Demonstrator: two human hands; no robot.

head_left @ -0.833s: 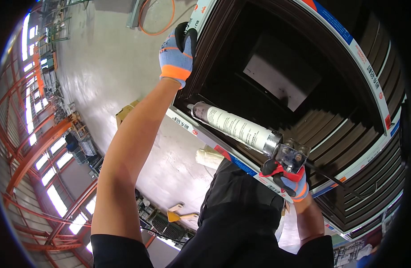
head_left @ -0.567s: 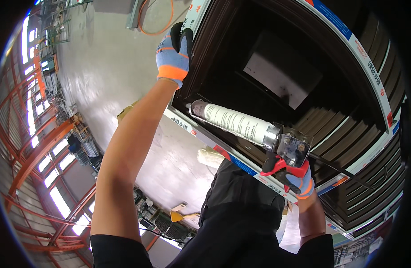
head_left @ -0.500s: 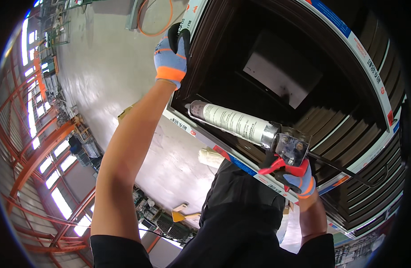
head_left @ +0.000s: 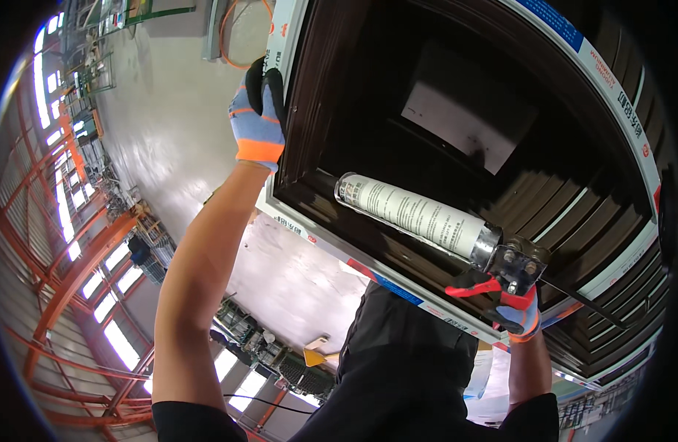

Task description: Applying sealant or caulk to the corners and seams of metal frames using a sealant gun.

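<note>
A large dark window or door frame [head_left: 298, 188], its outer edges covered in white printed protective film, lies before me. My left hand [head_left: 258, 121], in a blue, orange and black glove, is closed on the frame's left edge near the lower-left corner. In my right hand [head_left: 521, 315], gloved the same way, is a caulking gun [head_left: 517, 267] with a red handle and trigger. Its white sealant cartridge [head_left: 420, 214] points left, just above the frame's near inner edge. The nozzle tip cannot be made out against the dark frame.
More dark frames with slatted profiles [head_left: 619, 302] lie at the right, below this one. An orange hose [head_left: 225, 37] curls on the floor at the top. A yellow-headed tool [head_left: 314, 357] lies past my body, and orange steel beams [head_left: 88, 276] stand at the left.
The caulking gun has shifted right, its front end farther from the frame's lower-left corner. My left hand still holds the frame's edge, sitting slightly lower and more to the left in view.
</note>
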